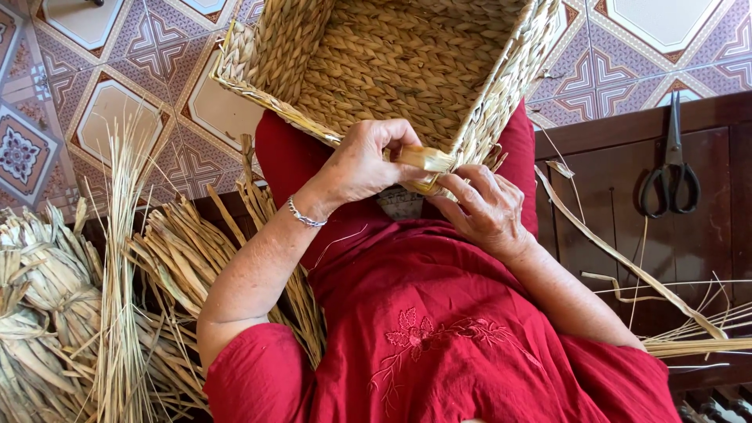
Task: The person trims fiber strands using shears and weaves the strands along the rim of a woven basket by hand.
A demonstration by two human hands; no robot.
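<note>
Nearest the camera lies the red dress (pixel 439 345), its lap serving as the rest for a woven straw basket (pixel 392 63) that is tipped with its open mouth toward the person, so the near corner of the rim comes within easy reach of both hands. The left hand (pixel 368 160) curls over that corner, thumb and fingers pinching a flat, pale straw strip (pixel 423 159) and pressing it against the rim; its grip is clenched on the strip, apparently to keep the wrap taut. A thin bracelet (pixel 304 215) sits at that wrist. The right hand (pixel 484 210) comes from below and to the right, fingers bent against the same corner just under the strip, steadying the rim; whether its grip closes on anything cannot be told from here. To the left, bundles of dried straw (pixel 86 313) lie within arm's reach, loose stalks fanned upward. To the right, a dark wooden surface (pixel 611 196) carries a pair of black scissors (pixel 671 168), set well apart from the hands, and long stray strips (pixel 627 266) trail across it. Farther off, the patterned tile floor (pixel 117 102) shows beyond the basket.
</note>
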